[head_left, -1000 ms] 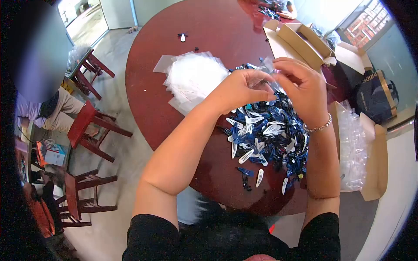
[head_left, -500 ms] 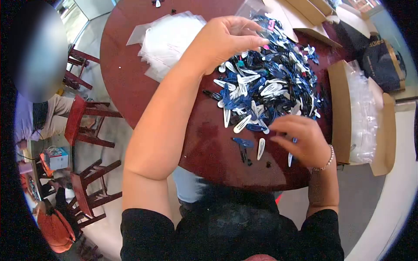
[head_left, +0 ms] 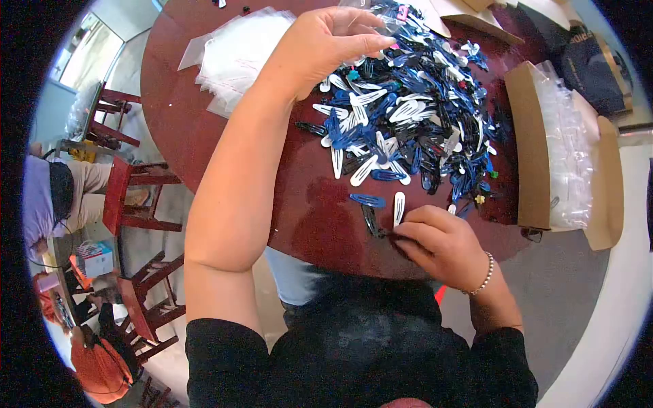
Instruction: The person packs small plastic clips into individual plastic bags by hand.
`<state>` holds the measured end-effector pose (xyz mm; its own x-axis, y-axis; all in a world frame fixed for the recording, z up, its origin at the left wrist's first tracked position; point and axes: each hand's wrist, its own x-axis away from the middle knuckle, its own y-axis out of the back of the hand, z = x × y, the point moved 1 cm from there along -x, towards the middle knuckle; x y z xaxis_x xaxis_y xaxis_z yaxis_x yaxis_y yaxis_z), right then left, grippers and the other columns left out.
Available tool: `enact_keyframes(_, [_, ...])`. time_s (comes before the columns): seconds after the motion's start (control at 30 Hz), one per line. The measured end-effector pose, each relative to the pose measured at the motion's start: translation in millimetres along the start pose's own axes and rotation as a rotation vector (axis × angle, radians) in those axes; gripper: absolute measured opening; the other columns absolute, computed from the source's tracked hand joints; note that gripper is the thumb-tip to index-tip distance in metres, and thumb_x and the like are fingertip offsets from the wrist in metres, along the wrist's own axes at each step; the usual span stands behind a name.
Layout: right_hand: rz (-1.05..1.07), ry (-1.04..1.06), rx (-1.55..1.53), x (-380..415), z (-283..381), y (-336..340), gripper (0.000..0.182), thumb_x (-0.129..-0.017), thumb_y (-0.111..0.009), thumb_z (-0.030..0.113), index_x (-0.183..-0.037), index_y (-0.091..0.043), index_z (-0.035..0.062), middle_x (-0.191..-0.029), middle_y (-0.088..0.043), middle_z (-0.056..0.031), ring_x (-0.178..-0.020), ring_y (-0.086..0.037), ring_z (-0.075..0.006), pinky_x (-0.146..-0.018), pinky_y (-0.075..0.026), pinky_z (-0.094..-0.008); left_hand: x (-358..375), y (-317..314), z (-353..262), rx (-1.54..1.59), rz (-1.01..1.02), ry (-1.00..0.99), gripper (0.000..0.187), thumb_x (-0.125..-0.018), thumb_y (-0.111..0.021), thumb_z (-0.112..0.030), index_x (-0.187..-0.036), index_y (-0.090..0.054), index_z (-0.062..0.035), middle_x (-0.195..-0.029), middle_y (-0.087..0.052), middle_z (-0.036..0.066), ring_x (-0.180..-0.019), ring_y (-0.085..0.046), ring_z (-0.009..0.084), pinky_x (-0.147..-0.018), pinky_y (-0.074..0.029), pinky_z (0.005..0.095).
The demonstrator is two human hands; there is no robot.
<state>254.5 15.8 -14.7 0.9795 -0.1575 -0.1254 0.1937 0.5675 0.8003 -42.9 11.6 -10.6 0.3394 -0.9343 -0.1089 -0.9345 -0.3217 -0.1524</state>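
Observation:
My left hand is over the upper left edge of a heap of blue, white and black hair clips, its fingers closed on a clear plastic bag. Near the table's front edge, my right hand has its fingertips pressed together on the tabletop; what they pinch is too small and dark to name. Just beyond those fingers lie a white clip, a blue clip and a black clip. Flat clear bags are stacked left of the heap.
An open cardboard box of clear packets stands at the table's right edge. Cardboard flaps and a dark bag are at the upper right. Red wooden stools and a seated person are on the left.
My right hand has moved down and left, from beside the heap to the loose clips near the front edge. My left hand stays by the heap. The view has shifted slightly.

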Motion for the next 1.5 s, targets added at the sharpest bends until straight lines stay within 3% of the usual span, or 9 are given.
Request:
enact_keyframes(0.1, [-0.022, 0.012, 0.061, -10, 11, -13, 0.023, -0.075, -0.075, 0.006, -0.096, -0.067, 0.0046, -0.093, -0.063, -0.0104, -0.083, -0.064, -0.0284, -0.071, -0.054, -0.0373, -2, -1, 6, -0.136, 0.012, -0.161, 0.047, -0.082, -0.078, -0.02, -0.116, -0.063, 0.0081, -0.1, -0.071, 0.013, -0.089, -0.067, 0.0158, -0.081, -0.052, 0.0257])
enact_keyframes(0.43, [-0.216, -0.06, 0.071, -27, 11, 30, 0.024, -0.075, -0.074, -0.001, -0.098, -0.068, 0.0025, -0.09, -0.064, -0.0107, -0.072, -0.064, -0.0191, -0.062, -0.053, -0.0295, 2, -15, 8, -0.127, 0.166, -0.069, 0.037, -0.082, -0.076, -0.007, -0.116, -0.065, -0.0031, -0.099, -0.07, 0.005, -0.094, -0.066, 0.0111, -0.086, -0.052, 0.0265])
enact_keyframes(0.5, [-0.423, -0.028, 0.136, -39, 16, 53, 0.025, -0.076, -0.076, 0.002, -0.099, -0.067, 0.0031, -0.089, -0.065, -0.0127, -0.073, -0.066, -0.0271, -0.064, -0.055, -0.0331, 6, -22, 3, -0.135, 0.232, -0.045, 0.038, -0.081, -0.076, -0.004, -0.118, -0.065, -0.0027, -0.1, -0.07, 0.006, -0.093, -0.065, 0.0111, -0.085, -0.053, 0.0272])
enact_keyframes(0.6, [-0.609, 0.031, 0.174, -64, 19, 78, 0.022, -0.079, -0.074, 0.0, -0.099, -0.067, 0.0021, -0.091, -0.066, -0.0136, -0.072, -0.066, -0.024, -0.062, -0.053, -0.0308, 9, -29, 5, -0.065, 0.345, -0.034, 0.04, -0.081, -0.075, -0.002, -0.119, -0.064, -0.002, -0.102, -0.07, 0.007, -0.096, -0.065, 0.0129, -0.088, -0.053, 0.0294])
enact_keyframes(0.63, [-0.647, 0.07, 0.18, -72, 13, 81, 0.024, -0.078, -0.072, -0.003, -0.101, -0.068, 0.0001, -0.092, -0.065, -0.0099, -0.068, -0.061, -0.0138, -0.059, -0.049, -0.0246, 9, -32, 6, -0.055, 0.373, -0.032, 0.036, -0.081, -0.077, -0.006, -0.114, -0.065, -0.0006, -0.101, -0.07, 0.007, -0.095, -0.065, 0.0127, -0.088, -0.052, 0.0284])
enact_keyframes(0.9, [-0.674, 0.066, 0.121, -93, -12, 84, 0.015, -0.083, -0.071, 0.0, -0.097, -0.069, -0.0006, -0.087, -0.068, -0.0079, -0.07, -0.06, -0.0106, -0.063, -0.048, -0.023, 12, -40, 5, 0.079, 0.432, 0.04, 0.034, -0.082, -0.075, -0.005, -0.113, -0.065, 0.0011, -0.099, -0.069, 0.007, -0.093, -0.065, 0.0127, -0.086, -0.052, 0.0272])
enact_keyframes(1.1, [-0.332, -0.151, 0.103, -27, -35, 99, 0.018, -0.08, -0.073, 0.006, -0.096, -0.068, 0.0016, -0.087, -0.067, -0.0144, -0.079, -0.067, -0.027, -0.07, -0.053, -0.0336, 11, -34, -1, 0.007, 0.277, 0.051, 0.035, -0.081, -0.073, -0.006, -0.115, -0.064, -0.0006, -0.102, -0.07, 0.011, -0.096, -0.067, 0.0183, -0.087, -0.053, 0.0308])
enact_keyframes(1.17, [-0.222, -0.297, 0.102, 3, -41, 94, 0.02, -0.078, -0.073, 0.0, -0.098, -0.068, -0.0005, -0.091, -0.066, -0.0098, -0.078, -0.064, -0.0162, -0.068, -0.05, -0.0263, 10, -34, -1, -0.004, 0.241, 0.035, 0.035, -0.081, -0.072, -0.006, -0.115, -0.065, -0.0015, -0.102, -0.07, 0.012, -0.093, -0.067, 0.019, -0.087, -0.053, 0.0313])
enact_keyframes(1.5, [-0.504, -0.646, 0.238, 106, -51, 62, 0.029, -0.078, -0.076, 0.004, -0.105, -0.064, 0.0017, -0.099, -0.061, -0.0089, -0.074, -0.062, -0.0183, -0.066, -0.051, -0.0283, 11, -36, 0, -0.014, 0.135, 0.008, 0.034, -0.084, -0.07, -0.009, -0.115, -0.063, 0.0023, -0.104, -0.069, 0.015, -0.096, -0.066, 0.021, -0.087, -0.054, 0.0333])
